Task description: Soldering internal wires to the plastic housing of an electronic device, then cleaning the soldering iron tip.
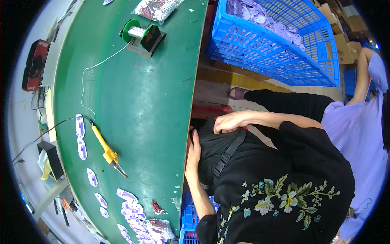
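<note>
Resting hands (pixel 227 123) against black cloth (pixel 208 149); carton print (pixel 342 52) illegible.

Cardboard box (pixel 343 49) — small dark marks, nothing legible

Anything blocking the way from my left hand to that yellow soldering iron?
Nothing visible stands in between. Your left hand is right at the table's near edge, and from there only green tabletop stretches across to the soldering iron.
</note>
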The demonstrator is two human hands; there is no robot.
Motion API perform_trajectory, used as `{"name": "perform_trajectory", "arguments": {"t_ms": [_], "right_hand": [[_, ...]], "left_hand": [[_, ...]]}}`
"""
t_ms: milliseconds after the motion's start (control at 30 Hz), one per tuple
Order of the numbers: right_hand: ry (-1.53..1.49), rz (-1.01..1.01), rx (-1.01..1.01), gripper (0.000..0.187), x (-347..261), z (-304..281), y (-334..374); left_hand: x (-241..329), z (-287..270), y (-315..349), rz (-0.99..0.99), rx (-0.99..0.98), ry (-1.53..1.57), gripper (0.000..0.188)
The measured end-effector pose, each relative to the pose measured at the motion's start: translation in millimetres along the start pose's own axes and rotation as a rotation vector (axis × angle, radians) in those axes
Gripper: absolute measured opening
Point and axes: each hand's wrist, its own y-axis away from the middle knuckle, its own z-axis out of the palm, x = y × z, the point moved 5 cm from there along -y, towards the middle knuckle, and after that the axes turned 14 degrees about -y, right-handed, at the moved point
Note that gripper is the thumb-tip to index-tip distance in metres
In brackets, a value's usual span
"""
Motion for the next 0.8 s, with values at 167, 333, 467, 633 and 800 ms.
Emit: {"name": "perform_trajectory", "arguments": {"t_ms": [167, 333, 467, 633, 800], "right_hand": [[0.563, -0.197, 0.147, 0.047, -57.7, 8.2, 51.6], [0.292, -0.794, 0.142, 0.019, -60.2, -35.0, 18.2], [0.223, -0.003, -0.190, 0.016, -74.2, 2.2, 5.2], [0.979, -0.371, 0.160, 0.031, -56.9, 25.9, -12.7], [0.507, -0.741, 0.068, 0.032, -36.6, 49.0, -39.2]], "left_hand": [[46.8, -19.3, 20.0, 0.103, 0.041, 0.179, 0.016], [128.1, -31.6, 31.8, 0.409, -0.056, 0.326, 0.029], [128.6, -30.1, 33.0, 0.462, -0.140, 0.197, 0.041], [114.6, -27.4, 37.4, 0.400, -0.034, 0.115, 0.033], [96.9, -68.3, 58.0, 0.279, -0.077, 0.179, 0.026]]}}
